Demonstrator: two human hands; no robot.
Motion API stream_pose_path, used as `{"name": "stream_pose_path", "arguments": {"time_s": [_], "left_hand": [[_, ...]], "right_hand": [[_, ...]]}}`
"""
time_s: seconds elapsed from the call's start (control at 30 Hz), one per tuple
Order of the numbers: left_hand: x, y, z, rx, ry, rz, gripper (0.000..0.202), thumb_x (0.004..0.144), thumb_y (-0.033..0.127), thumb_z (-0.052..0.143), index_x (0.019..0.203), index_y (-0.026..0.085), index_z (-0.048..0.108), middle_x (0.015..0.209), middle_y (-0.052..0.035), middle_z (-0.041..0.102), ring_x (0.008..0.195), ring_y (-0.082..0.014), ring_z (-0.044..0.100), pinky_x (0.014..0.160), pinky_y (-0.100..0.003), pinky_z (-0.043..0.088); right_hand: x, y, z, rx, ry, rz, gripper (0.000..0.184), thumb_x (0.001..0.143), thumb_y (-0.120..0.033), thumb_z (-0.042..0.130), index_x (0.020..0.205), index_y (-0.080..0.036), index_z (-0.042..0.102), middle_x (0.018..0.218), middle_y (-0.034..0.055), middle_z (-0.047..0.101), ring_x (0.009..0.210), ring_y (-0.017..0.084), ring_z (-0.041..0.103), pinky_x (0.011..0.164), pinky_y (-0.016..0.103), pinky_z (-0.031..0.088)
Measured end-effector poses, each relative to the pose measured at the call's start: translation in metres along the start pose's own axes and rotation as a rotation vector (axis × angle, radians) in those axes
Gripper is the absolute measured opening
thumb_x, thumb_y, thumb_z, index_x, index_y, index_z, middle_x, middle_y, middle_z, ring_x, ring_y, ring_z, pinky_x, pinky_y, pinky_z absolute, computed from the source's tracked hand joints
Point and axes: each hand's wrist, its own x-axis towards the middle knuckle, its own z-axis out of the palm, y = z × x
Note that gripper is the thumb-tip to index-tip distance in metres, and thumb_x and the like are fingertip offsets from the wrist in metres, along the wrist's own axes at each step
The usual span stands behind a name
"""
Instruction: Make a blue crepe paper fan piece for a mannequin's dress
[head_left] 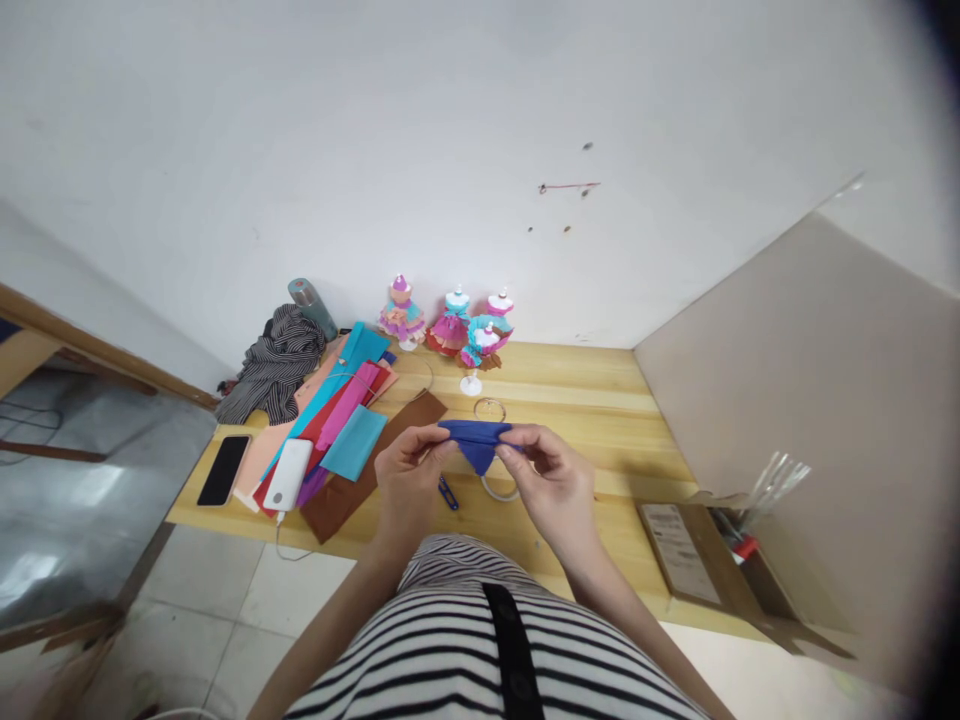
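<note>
A folded piece of dark blue crepe paper [477, 440] is held up above the wooden table [585, 400]. My left hand [409, 475] pinches its left end and my right hand [549, 476] pinches its right end, fingers closed on the paper. Under my hands lie a small blue clip or scissors [448, 492] and a white ring [496, 488]. Beyond them stands a small white stand [471, 384] beside a clear ring [489, 409].
Sheets of coloured paper [341, 415] fan across the table's left part, with a white power bank [289, 474] and a black phone [223, 469]. Three paper-dress dolls [450, 325] stand by the wall. Striped cloth [276, 368] lies back left. A cardboard box [694, 555] sits right.
</note>
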Motion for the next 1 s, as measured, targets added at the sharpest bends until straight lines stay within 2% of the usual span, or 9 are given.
{"name": "stream_pose_path", "arguments": {"time_s": [0.1,0.17,0.37,0.57,0.77,0.9,1.0], "left_hand": [[0.0,0.002,-0.004,0.003,-0.024,0.067,0.006,0.065,0.018,0.075,0.071,0.018,0.073,0.074,-0.0029,0.075,0.075,-0.0168,0.072,0.075,-0.028,0.059],[-0.001,0.002,-0.006,0.012,-0.039,0.098,0.006,0.066,0.017,0.076,0.071,0.018,0.074,0.076,-0.0033,0.076,0.08,-0.0177,0.072,0.078,-0.029,0.059],[-0.003,0.002,-0.008,0.044,-0.053,0.155,0.005,0.067,0.018,0.076,0.072,0.018,0.075,0.075,-0.0037,0.076,0.075,-0.0178,0.072,0.076,-0.029,0.059],[-0.006,0.004,-0.009,0.057,-0.049,0.185,0.005,0.069,0.019,0.077,0.073,0.019,0.076,0.079,-0.005,0.076,0.079,-0.0192,0.072,0.079,-0.031,0.059],[-0.006,0.007,-0.011,0.017,-0.057,0.237,0.008,0.068,0.015,0.077,0.074,0.02,0.076,0.078,-0.0035,0.076,0.077,-0.0168,0.071,0.073,-0.027,0.059],[-0.005,0.005,-0.013,0.031,-0.063,0.238,0.006,0.07,0.017,0.077,0.075,0.019,0.075,0.078,-0.0041,0.075,0.077,-0.0177,0.071,0.073,-0.029,0.059],[-0.004,0.003,-0.015,0.056,-0.08,0.272,0.007,0.072,0.017,0.076,0.078,0.02,0.075,0.081,-0.0043,0.075,0.079,-0.0178,0.071,0.076,-0.03,0.059]], "right_hand": [[0.0,-0.004,-0.004,0.015,-0.017,-0.071,0.003,0.083,-0.022,0.065,0.081,-0.02,0.066,0.083,0.0052,0.068,0.077,0.019,0.065,0.069,0.032,0.052],[-0.001,-0.007,-0.006,0.016,-0.026,-0.1,0.004,0.083,-0.02,0.065,0.079,-0.02,0.065,0.083,0.0049,0.066,0.078,0.019,0.064,0.069,0.032,0.051],[-0.003,-0.012,-0.008,0.048,-0.022,-0.13,0.008,0.083,-0.015,0.063,0.078,-0.021,0.063,0.078,0.0023,0.065,0.074,0.017,0.062,0.066,0.029,0.049],[-0.004,-0.014,-0.007,0.066,-0.002,-0.134,0.008,0.083,-0.017,0.063,0.077,-0.021,0.062,0.077,0.0031,0.063,0.074,0.017,0.061,0.066,0.031,0.049],[-0.006,-0.012,-0.005,0.09,0.031,-0.141,0.008,0.083,-0.015,0.065,0.079,-0.022,0.063,0.078,0.0028,0.063,0.077,0.017,0.061,0.069,0.032,0.051],[-0.004,-0.013,-0.007,0.068,0.019,-0.144,0.006,0.085,-0.017,0.064,0.088,-0.022,0.065,0.08,0.0039,0.065,0.075,0.018,0.062,0.067,0.032,0.052],[-0.001,-0.016,-0.009,0.011,-0.028,-0.208,0.017,0.087,-0.015,0.062,0.099,-0.024,0.069,0.085,0.0046,0.066,0.078,0.018,0.063,0.068,0.033,0.052]]}}
